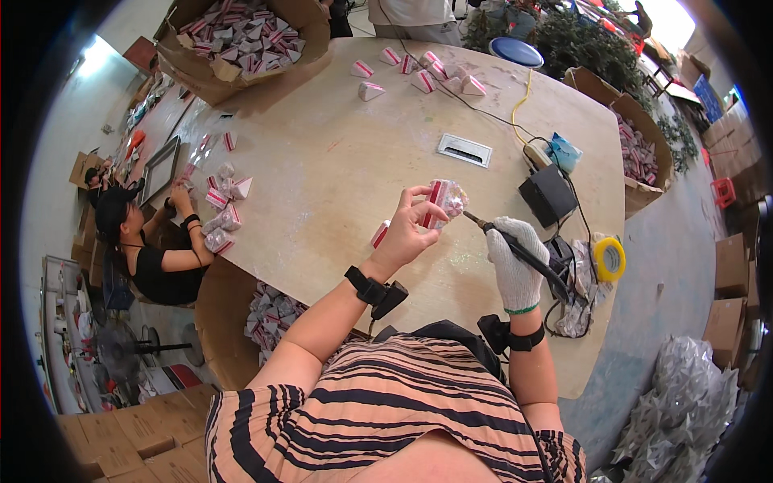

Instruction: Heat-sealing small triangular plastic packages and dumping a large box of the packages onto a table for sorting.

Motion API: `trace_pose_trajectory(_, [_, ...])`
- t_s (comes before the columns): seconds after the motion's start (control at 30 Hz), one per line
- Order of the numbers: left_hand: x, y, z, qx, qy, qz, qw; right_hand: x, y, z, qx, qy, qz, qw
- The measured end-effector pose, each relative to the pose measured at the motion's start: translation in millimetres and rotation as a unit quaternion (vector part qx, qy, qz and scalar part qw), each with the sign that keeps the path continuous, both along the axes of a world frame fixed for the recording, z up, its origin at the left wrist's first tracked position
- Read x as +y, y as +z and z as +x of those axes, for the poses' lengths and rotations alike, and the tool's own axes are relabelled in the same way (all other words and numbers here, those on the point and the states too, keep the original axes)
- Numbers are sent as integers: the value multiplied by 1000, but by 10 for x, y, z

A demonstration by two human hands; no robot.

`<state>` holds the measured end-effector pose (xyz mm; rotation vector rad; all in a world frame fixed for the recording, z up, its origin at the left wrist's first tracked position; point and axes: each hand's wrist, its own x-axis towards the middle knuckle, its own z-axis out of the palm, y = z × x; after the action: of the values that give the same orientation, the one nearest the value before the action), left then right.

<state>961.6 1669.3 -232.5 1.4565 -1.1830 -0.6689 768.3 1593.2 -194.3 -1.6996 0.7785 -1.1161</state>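
My left hand [407, 235] holds up a small red-and-white packet wrapped in clear film [444, 200] above the wooden table [338, 169]. My right hand [514, 262], in a white knit glove, grips a black pen-shaped heating tool [519, 251]. The tool's metal tip touches the packet's right side. A second red-and-white packet [380, 234] lies on the table just below my left hand. Both wrists carry black bands.
A black control box [547, 195], a yellow tape roll [609, 258] and cables lie at the right. A white socket plate [465, 150] sits mid-table. Cardboard boxes of packets [241, 40] [640, 153] stand around. Another seated person [149, 253] handles packets at the left.
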Motion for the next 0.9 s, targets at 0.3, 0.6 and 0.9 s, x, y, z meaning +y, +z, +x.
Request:
trace_pose_trajectory(0.3, [24, 32, 2, -29, 7, 12, 999, 11, -20, 19, -1, -1, -9, 1000])
trace_pose_trajectory(0.6, [41, 5, 0, -59, 19, 9, 998, 10, -50, 46, 19, 3, -7, 1000])
trace_pose_trajectory(0.9, [65, -39, -14, -41, 21, 10, 999, -6, -110, 88, 21, 11, 22, 999])
